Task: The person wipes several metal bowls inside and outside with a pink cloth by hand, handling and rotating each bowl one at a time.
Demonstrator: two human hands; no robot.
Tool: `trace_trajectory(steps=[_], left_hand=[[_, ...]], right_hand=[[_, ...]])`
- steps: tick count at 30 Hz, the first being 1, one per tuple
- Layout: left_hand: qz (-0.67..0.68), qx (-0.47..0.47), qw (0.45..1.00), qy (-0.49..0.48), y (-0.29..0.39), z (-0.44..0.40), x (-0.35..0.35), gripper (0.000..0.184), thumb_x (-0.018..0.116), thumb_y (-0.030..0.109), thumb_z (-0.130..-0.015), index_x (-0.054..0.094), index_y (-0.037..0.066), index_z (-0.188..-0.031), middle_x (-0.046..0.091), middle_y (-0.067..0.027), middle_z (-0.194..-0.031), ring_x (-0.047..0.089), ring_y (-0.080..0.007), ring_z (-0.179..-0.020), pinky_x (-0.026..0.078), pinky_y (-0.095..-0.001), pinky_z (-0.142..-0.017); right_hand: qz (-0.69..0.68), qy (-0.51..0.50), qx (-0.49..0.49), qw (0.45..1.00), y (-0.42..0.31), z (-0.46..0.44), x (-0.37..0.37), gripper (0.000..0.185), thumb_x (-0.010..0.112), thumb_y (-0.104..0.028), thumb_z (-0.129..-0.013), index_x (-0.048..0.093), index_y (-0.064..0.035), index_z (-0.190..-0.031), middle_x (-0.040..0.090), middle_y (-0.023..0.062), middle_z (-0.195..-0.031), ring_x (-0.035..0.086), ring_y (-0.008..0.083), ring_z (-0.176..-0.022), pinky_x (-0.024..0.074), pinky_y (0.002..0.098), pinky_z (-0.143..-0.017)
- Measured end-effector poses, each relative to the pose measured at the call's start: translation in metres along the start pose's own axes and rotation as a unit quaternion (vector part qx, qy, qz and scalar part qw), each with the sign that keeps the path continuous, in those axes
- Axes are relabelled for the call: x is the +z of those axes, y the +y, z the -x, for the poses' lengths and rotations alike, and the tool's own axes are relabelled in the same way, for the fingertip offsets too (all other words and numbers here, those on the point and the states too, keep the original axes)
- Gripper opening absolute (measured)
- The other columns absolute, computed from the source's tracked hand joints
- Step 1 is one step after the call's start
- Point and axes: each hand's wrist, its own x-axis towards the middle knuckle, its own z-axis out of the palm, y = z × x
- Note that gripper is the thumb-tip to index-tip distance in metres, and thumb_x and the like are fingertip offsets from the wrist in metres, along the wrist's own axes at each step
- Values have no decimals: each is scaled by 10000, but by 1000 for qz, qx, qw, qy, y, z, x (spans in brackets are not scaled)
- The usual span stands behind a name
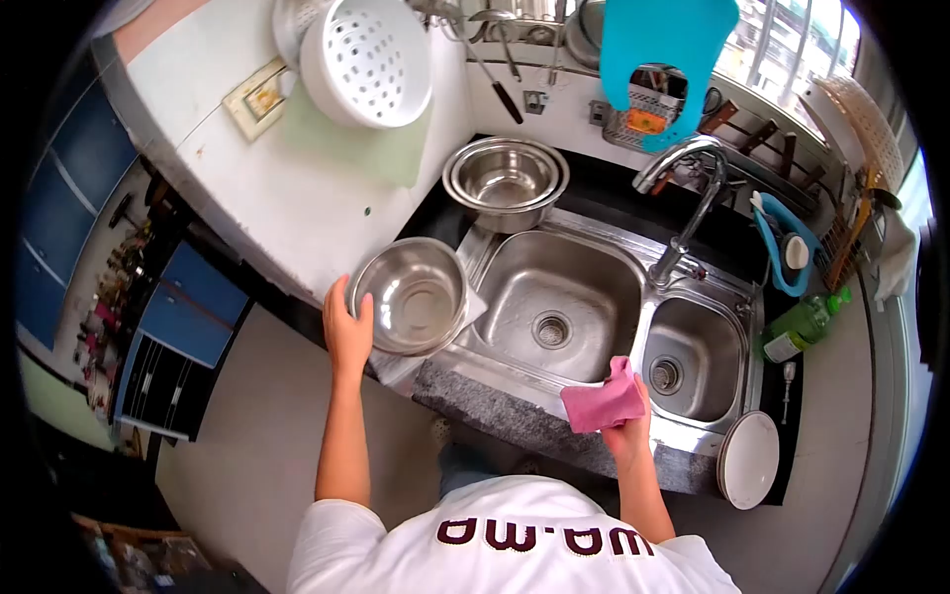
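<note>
My left hand (pixel 347 335) grips the near-left rim of a shiny steel bowl (pixel 421 297), its thumb over the edge and its fingers round the outside. The bowl is at the left end of the sink, and its inside faces up. Beside it, the corner of something pale and flat (pixel 476 305) shows from underneath. A folded pink cloth (pixel 602 401) is in my right hand (pixel 630 428), held above the sink's front edge. The cloth hides part of that hand's fingers. Nested steel bowls (pixel 507 178) stand behind the large sink basin (pixel 495 282).
A small basin (pixel 722 342) lies right of the large one, with a curved faucet (pixel 698 188) behind. Stacked white plates (pixel 749 460), a green soap bottle (pixel 802 325) and a blue basket (pixel 787 247) are at the right. A white colander (pixel 366 61) hangs on the left wall.
</note>
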Motion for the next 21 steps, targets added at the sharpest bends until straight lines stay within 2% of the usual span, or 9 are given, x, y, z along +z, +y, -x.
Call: trace_trajectory(steps=[4,5,7,8,10,14,16,19,21], left_hand=[[33,-168,985,-30,-37,40,3,592,723,351,-794,453,-21,-1168,527,-154,-995,534,-224,-928,457,-362,-819],[82,-230,969,-35,-57,43,14,565,728,351,-790,447,-18,-1112,518,-140,-947,578,-216,-828,500,-350,-671],[210,-389,893,-90,-27,42,5,555,728,348,-786,447,-22,-1090,525,-109,-861,602,-212,-626,488,-318,-473],[210,-389,892,-89,-24,42,5,555,728,348,-786,447,-22,-1090,525,-109,-861,602,-212,-626,488,-318,-473],[265,-432,837,-207,-20,42,6,484,661,271,-822,395,-18,-1105,564,-116,-828,597,-221,-484,458,-298,-363],[311,-389,813,-301,-36,31,12,360,540,175,-848,354,-13,-1093,607,-161,-817,631,-247,-515,513,-323,-410],[315,-396,831,-230,-14,24,4,317,438,86,-840,333,-39,-1111,625,-216,-815,644,-259,-534,549,-339,-442],[326,-338,868,-163,13,20,0,225,435,47,-836,381,-17,-1045,599,-181,-763,628,-249,-536,562,-341,-461],[334,-291,877,-188,33,16,-4,256,433,42,-846,381,-17,-1090,608,-185,-852,648,-246,-605,571,-334,-482]], right_hand=[[8,-30,45,998,10,-1,22,266,473,-342,-949,584,-119,-1043,633,42,-913,612,185,-865,503,355,-801],[5,-59,61,996,11,-3,25,281,457,-341,-959,583,-116,-1070,629,45,-951,603,188,-901,494,355,-827],[18,-58,71,996,13,-3,29,282,465,-346,-954,591,-118,-1064,636,47,-952,606,187,-905,491,349,-835],[18,-61,70,995,15,-1,32,281,471,-345,-951,591,-117,-1063,638,49,-947,608,190,-902,491,352,-837],[20,-63,68,995,14,1,31,280,478,-345,-948,592,-116,-1063,640,50,-942,611,192,-899,492,355,-839],[-10,-58,38,998,12,7,17,279,493,-342,-940,592,-113,-1065,644,54,-936,618,193,-884,506,365,-817],[-13,-50,10,999,6,12,10,275,485,-340,-942,590,-115,-1060,644,54,-934,619,192,-879,515,368,-793],[-45,-3,2,999,-3,25,14,276,466,-335,-950,588,-111,-1054,642,50,-921,619,193,-873,513,367,-797],[-41,-29,-7,999,-4,19,0,286,444,-329,-957,575,-104,-1076,636,50,-937,615,194,-884,512,367,-800]])
